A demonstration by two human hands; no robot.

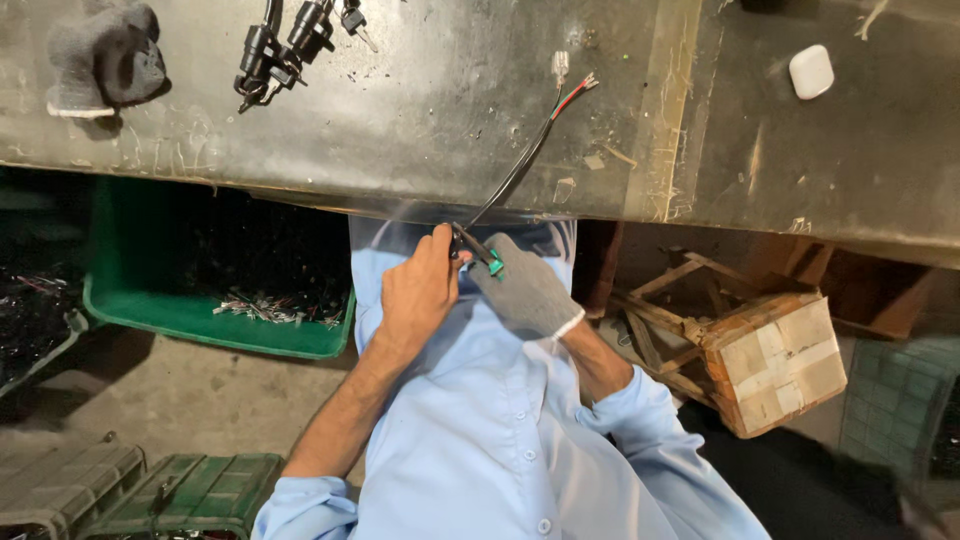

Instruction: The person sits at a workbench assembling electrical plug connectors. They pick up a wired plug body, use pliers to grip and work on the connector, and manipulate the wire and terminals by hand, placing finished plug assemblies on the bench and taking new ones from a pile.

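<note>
The setting is a small workshop for wiring and cable assembly. The tabletop (420, 120) is dark, scratched and stained from use. On it lie black connector assemblies (285, 45), a knitted grey work glove (105, 55) and a black cable (520, 165) ending in stripped red, green and white wires. Beneath the tabletop stands a green plastic bin (215, 330) holding wire offcuts. Green crates (190, 490) sit on the bare concrete floor (150, 390), near a rough wooden stool (740, 345).
</note>
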